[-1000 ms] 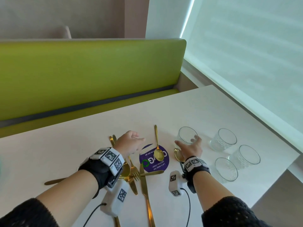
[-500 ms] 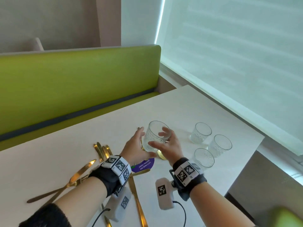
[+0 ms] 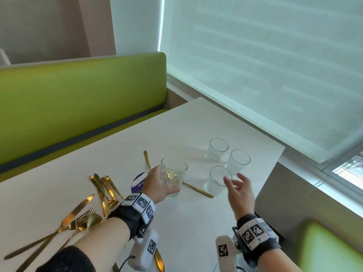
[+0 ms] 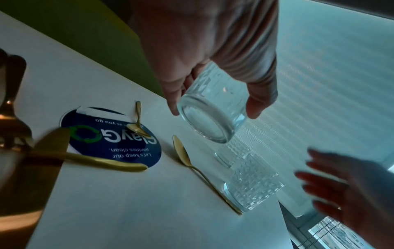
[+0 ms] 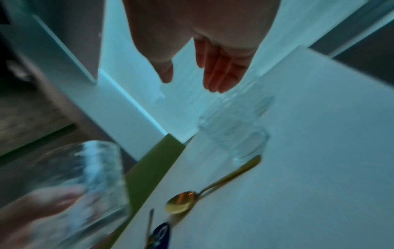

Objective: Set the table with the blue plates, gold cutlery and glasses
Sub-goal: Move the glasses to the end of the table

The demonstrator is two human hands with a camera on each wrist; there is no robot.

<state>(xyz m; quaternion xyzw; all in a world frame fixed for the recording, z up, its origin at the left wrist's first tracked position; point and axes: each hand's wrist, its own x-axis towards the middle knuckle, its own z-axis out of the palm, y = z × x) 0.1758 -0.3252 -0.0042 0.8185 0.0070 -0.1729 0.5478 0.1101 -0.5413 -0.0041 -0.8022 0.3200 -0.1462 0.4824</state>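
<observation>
My left hand (image 3: pixel 159 185) grips a clear textured glass (image 3: pixel 173 176) from its left side and holds it above the white table (image 3: pixel 196 216); the left wrist view shows the glass (image 4: pixel 211 118) from below between thumb and fingers. My right hand (image 3: pixel 238 190) hovers with fingers spread and empty, just right of the nearest of three standing glasses (image 3: pixel 218 180). The other two glasses (image 3: pixel 217 149) (image 3: pixel 237 160) stand behind it. Gold spoons (image 3: pixel 196 189) (image 3: pixel 147 160) lie on the table, and a pile of gold cutlery (image 3: pixel 92 211) lies at the left. No blue plates are in view.
A round dark blue sticker (image 4: pixel 110 136) is on the table under the left hand. A green bench (image 3: pixel 78 99) runs along the far side; another green seat (image 3: pixel 326 248) sits at the lower right. A window with a blind (image 3: pixel 265 65) borders the table's right edge.
The glass passed from my right hand to my left hand, which now holds it alone. My right hand let go and moved right toward the standing glasses.
</observation>
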